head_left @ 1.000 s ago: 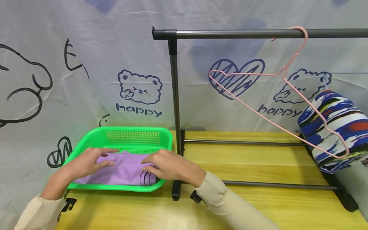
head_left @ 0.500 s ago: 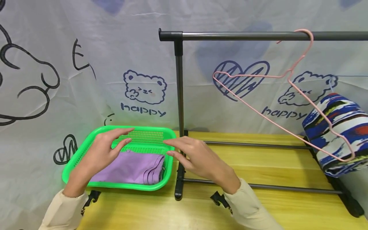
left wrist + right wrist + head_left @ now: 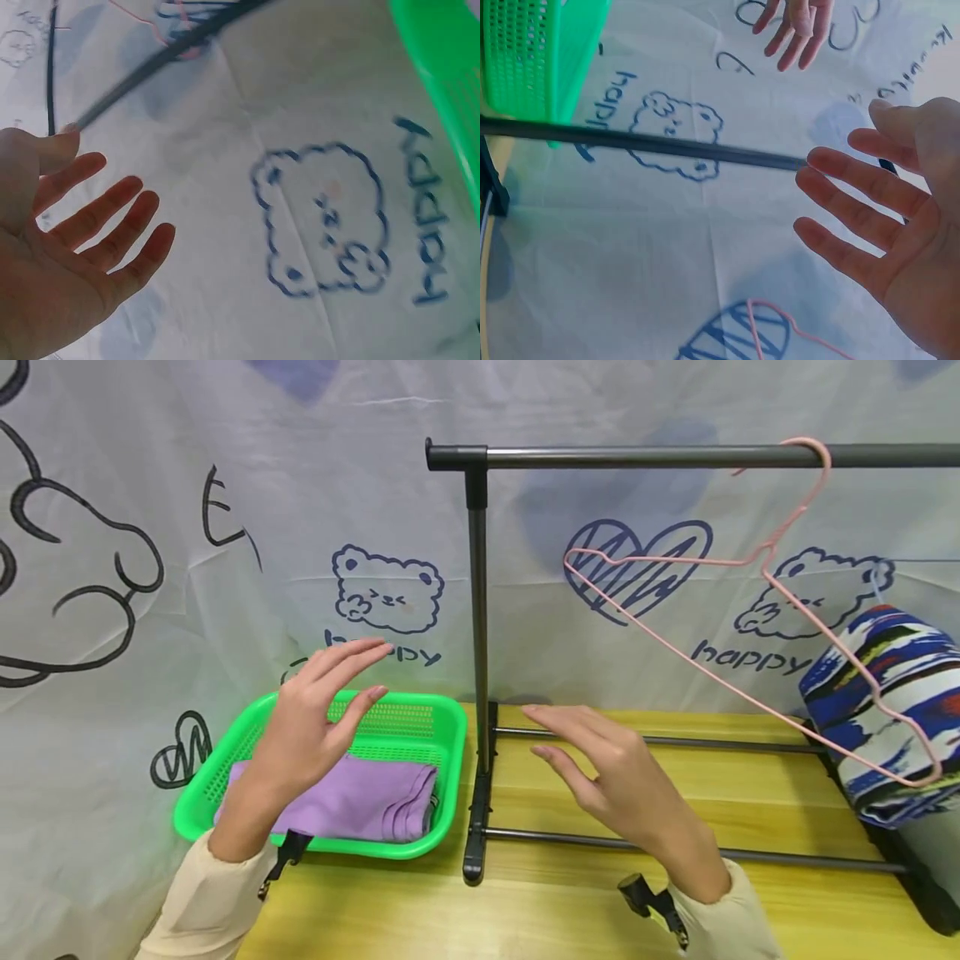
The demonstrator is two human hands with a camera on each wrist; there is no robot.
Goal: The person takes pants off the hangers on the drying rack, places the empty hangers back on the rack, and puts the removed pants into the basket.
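Both hands were up off the table and holding nothing; I saw the left hand [image 3: 311, 727] raised above the basket [image 3: 450, 739], fingers straight and spread, palm turned right; the left wrist view showed the same open palm [image 3: 52, 255] against the printed sheet [image 3: 300, 150]. The right hand [image 3: 607, 768] hovered just right of the rack's post [image 3: 477, 610], fingers extended and loose, clear of the post; the right wrist view confirmed a spread, empty palm [image 3: 900, 225].

The basket sat on the left of the table [image 3: 600, 910], near the sheet; a folded purple cloth [image 3: 360, 797] lay inside it, touched by neither hand.

The rack's top bar [image 3: 637, 456] ran to the right edge of the head view; a pink hanger [image 3: 750, 560] hung from it by its hook, tilted, empty; its lower end lay across a striped blue, white and red bundle [image 3: 892, 710] at the far right; whether hanger and bundle touched I could not tell.
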